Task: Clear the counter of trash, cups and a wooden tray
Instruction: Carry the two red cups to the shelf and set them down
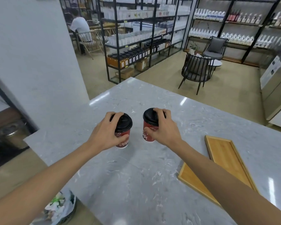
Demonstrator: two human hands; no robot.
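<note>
Two red paper cups with black lids are side by side over the middle of the grey marble counter. My left hand wraps around the left cup, which tilts slightly. My right hand grips the right cup from its right side. Whether the cups rest on the counter or are lifted just off it is hard to tell. A flat wooden tray lies on the counter to the right, partly hidden under my right forearm.
A wire bin lined with a bag of trash stands on the floor at the counter's near left edge. A metal bin sits further left. Shelving racks, chairs and a seated person are across the room.
</note>
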